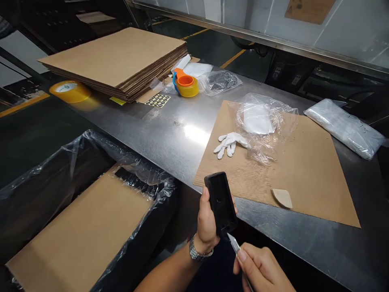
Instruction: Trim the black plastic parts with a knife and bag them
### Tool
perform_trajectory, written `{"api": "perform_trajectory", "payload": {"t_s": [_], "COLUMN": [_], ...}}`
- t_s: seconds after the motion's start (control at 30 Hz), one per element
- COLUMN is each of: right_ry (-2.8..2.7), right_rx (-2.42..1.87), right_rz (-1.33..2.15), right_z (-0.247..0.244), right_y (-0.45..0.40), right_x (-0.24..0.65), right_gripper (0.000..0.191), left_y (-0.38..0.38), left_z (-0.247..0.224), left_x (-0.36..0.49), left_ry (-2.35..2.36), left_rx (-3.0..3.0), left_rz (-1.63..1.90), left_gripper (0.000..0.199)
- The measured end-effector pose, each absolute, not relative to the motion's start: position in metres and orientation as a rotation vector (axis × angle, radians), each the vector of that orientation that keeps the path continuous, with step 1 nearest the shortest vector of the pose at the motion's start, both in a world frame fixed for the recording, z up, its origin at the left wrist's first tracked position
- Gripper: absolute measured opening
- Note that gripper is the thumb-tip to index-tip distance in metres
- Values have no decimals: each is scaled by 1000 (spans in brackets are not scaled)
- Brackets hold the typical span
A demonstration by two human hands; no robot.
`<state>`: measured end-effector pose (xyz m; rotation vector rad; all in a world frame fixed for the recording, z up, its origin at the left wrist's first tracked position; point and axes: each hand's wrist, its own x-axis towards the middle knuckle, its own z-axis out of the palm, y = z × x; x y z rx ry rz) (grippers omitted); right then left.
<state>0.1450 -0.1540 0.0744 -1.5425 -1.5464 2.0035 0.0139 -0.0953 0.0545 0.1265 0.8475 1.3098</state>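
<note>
A hollow black case (219, 205) is gripped in the left hand (207, 223), at five o'clock from the view's centre. A knife (233, 242) is pinched in the right hand (258, 263), its blade tip held at the case's lower end. At twelve o'clock from the case, a white glove (230, 142) is laid on a cardboard sheet (313, 170).

With the black case (219, 198) as the clock's hub, I see a silver knife (233, 243) at five o'clock, a silver watch (197, 251) at seven, a beige pad (282, 198) at three and a white glove (230, 141) at twelve. Towards eleven are an orange, blue and yellow dispenser (186, 83), a brown card stack (121, 59) and a pale-yellow sheet (157, 101) with rows of black dots.
</note>
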Motion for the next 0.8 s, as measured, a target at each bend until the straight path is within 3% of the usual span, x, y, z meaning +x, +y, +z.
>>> {"api": "perform_trajectory", "payload": {"t_s": [0.8], "right_ry": [-1585], "right_rx": [-1618], "right_rz": [2008], "right_z": [75], "right_y": [-153], "right_x": [136], "right_gripper": [49], "left_y": [-98], "left_z": [49], "left_x": [12], "left_ry": [881], "left_rx": [160], "left_rz": [1344], "left_gripper": [52]}}
